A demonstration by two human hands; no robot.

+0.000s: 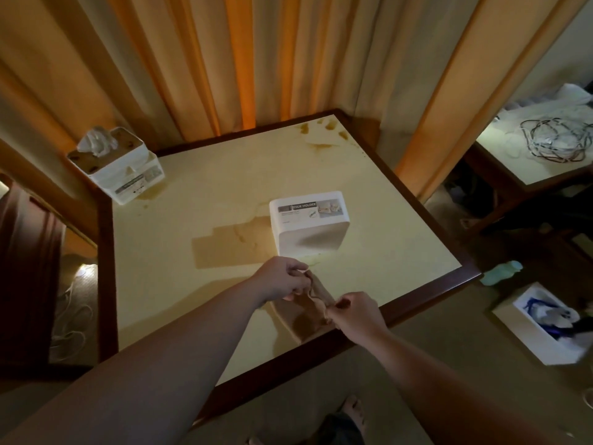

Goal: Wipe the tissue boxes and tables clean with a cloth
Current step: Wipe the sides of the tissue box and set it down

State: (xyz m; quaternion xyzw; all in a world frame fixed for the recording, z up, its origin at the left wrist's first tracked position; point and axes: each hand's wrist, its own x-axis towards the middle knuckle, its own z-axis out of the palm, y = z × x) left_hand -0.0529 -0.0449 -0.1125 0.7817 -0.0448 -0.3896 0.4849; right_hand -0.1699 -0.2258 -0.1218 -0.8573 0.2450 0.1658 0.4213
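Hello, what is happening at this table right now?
A person holds a brown cloth in both hands, the left hand and right hand each pinching it above the table. Brown stains show on the tabletop. One tissue box stands mid-table, another at the far left corner.

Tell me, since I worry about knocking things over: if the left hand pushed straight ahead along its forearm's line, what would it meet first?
Most likely the white tissue holder lying just beyond the left hand, which pinches the cloth together with the right hand. Depth is hard to judge from one view, so the gap is uncertain.
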